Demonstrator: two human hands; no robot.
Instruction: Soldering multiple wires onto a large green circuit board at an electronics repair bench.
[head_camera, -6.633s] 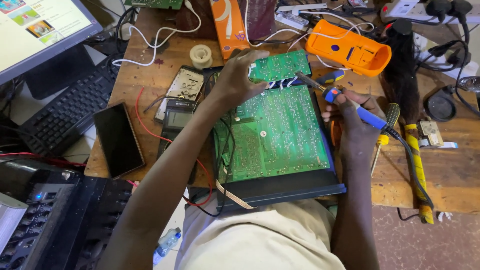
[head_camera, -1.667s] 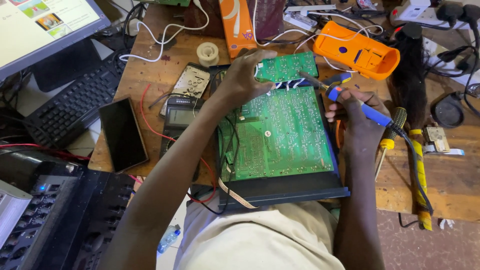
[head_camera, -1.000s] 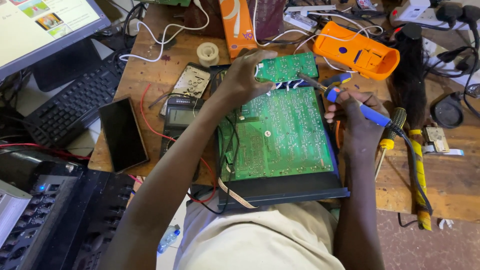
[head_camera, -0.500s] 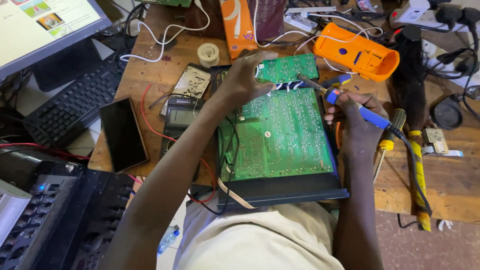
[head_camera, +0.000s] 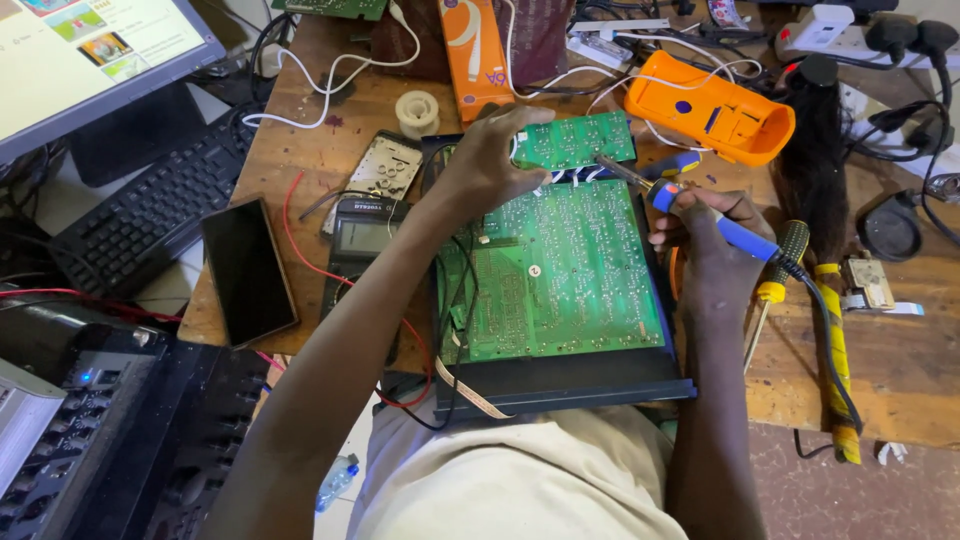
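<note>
A large green circuit board (head_camera: 560, 270) lies in a black tray-like chassis (head_camera: 570, 382) at the bench's front edge. A smaller green board (head_camera: 575, 140) sits just behind it. My left hand (head_camera: 490, 155) rests on the near left corner of the small board, fingers curled over its edge. My right hand (head_camera: 705, 235) grips a blue-handled soldering iron (head_camera: 690, 205). Its metal tip (head_camera: 610, 167) touches the seam between the two boards.
An orange tool case (head_camera: 715, 115) lies behind my right hand. A screwdriver (head_camera: 775, 285) and a yellow-wrapped cable (head_camera: 835, 350) lie to the right. A multimeter (head_camera: 365, 240), phone (head_camera: 247, 270), solder reel (head_camera: 417, 112), keyboard (head_camera: 150, 215) and monitor (head_camera: 80, 60) are on the left.
Both hands stay in the same grip and place across the frames. The iron's tip remains at the boards' seam; only the view shifts slightly.
</note>
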